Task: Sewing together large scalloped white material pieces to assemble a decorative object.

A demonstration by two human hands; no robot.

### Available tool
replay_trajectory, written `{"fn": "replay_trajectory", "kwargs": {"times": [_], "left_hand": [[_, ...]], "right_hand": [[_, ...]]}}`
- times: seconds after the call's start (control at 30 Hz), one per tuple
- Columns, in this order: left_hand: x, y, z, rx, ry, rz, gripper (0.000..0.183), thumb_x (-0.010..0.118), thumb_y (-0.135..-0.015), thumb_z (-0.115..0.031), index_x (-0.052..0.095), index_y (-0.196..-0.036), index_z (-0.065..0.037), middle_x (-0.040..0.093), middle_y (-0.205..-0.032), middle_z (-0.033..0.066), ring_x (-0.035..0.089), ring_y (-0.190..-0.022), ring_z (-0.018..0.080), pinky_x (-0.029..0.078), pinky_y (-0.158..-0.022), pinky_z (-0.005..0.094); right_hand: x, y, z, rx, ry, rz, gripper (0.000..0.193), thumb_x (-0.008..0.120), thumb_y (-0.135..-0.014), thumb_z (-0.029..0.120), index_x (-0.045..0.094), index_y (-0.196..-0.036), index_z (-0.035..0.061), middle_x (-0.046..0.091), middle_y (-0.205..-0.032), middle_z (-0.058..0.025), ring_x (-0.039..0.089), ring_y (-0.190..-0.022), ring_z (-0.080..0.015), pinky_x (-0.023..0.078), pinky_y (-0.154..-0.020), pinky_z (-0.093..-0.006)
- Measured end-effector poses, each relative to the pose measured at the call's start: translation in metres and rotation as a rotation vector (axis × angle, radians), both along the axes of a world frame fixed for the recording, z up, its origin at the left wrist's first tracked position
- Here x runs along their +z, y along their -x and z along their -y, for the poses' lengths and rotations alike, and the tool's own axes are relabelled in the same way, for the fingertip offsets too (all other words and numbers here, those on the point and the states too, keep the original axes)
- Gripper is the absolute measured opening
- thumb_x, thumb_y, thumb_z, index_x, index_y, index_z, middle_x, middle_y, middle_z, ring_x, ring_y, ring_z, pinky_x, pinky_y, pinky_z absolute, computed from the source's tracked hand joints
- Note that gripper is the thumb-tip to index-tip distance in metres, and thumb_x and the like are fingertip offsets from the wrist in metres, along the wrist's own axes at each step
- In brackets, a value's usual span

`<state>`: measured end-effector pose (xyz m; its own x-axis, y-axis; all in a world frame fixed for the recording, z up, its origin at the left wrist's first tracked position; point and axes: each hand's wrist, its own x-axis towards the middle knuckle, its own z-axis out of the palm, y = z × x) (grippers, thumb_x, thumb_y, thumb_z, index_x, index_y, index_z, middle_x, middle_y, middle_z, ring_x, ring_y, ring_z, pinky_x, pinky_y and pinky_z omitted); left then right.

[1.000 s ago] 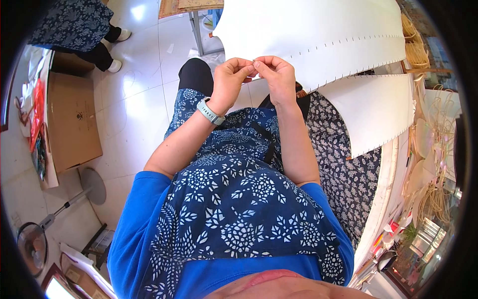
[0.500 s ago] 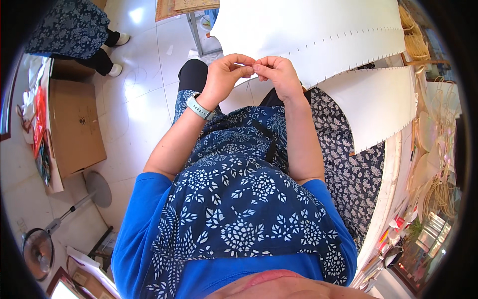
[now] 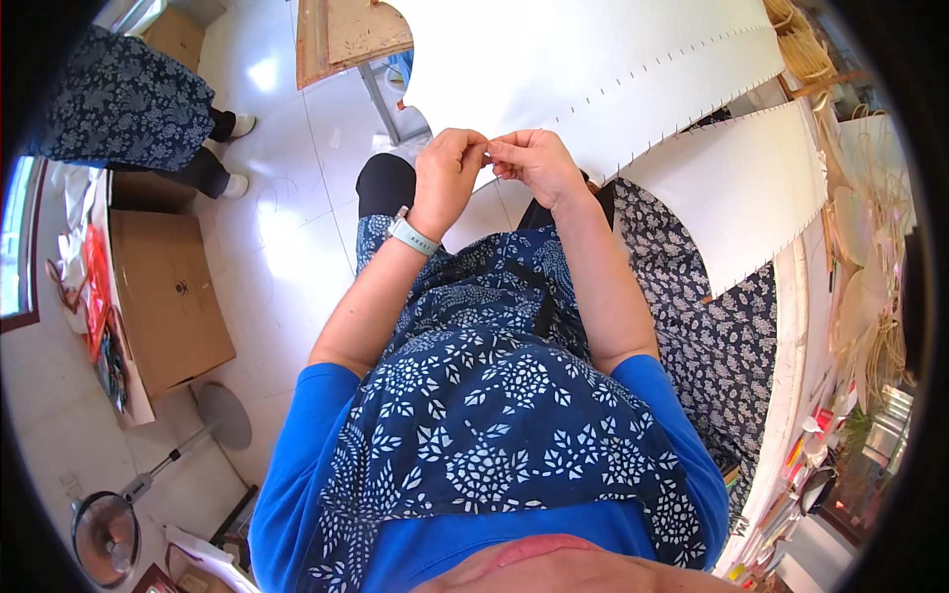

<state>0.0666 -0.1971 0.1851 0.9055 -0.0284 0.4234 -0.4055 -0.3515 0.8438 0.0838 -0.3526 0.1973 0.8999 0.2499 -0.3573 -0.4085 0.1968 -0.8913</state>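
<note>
In front of my lap, my left hand [image 3: 448, 178] and my right hand [image 3: 539, 168] meet at the fingertips. Both are closed in a pinch, thumb against fingers. Whatever they pinch is too small to make out. A pale watch [image 3: 412, 235] circles my left wrist. Just beyond my hands lies a large white sheet [image 3: 514, 59], with short dark marks in rows along its curved edge. A second white piece [image 3: 732, 188], marked the same way, lies to the right of my right hand. Below my forearms is my dark blue apron [image 3: 484, 395] with white flowers.
Dark flowered cloth [image 3: 682, 257] shows under the white pieces. A cardboard box [image 3: 173, 292] and a standing fan [image 3: 106, 539] are at the left. Another person's legs [image 3: 203, 170] are at the upper left. Straw-coloured strands [image 3: 885, 306] hang at the far right.
The whole view has shifted a little. My right fingers are more curled, and both hands stay together at the tips. A thin dark strand below the fingertips no longer shows.
</note>
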Motion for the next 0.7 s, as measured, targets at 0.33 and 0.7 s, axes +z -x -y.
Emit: {"fn": "replay_trajectory", "kwargs": {"times": [0.33, 0.7], "left_hand": [[-0.007, -0.007, 0.013, 0.113, -0.095, 0.0, 0.009, 0.065, -0.08, -0.009, 0.06, -0.081, -0.001, 0.062, -0.077, 0.0132, 0.062, -0.064, 0.0259, 0.049, -0.057, 0.0343], [-0.011, -0.015, 0.007, 0.035, -0.213, 0.161, 0.008, 0.062, -0.081, -0.006, 0.056, -0.083, -0.001, 0.06, -0.072, 0.0097, 0.06, -0.059, 0.0191, 0.048, -0.055, 0.0301]], "right_hand": [[-0.004, 0.005, -0.013, -0.206, 0.142, 0.171, 0.012, 0.064, -0.08, 0.007, 0.065, -0.085, -0.0043, 0.065, -0.073, -0.0082, 0.059, -0.06, -0.0106, 0.047, -0.057, -0.0212], [-0.006, 0.01, -0.01, -0.19, 0.086, 0.169, 0.012, 0.063, -0.081, 0.006, 0.065, -0.085, -0.0048, 0.064, -0.073, -0.0083, 0.059, -0.062, -0.0116, 0.048, -0.059, -0.0224]]}}
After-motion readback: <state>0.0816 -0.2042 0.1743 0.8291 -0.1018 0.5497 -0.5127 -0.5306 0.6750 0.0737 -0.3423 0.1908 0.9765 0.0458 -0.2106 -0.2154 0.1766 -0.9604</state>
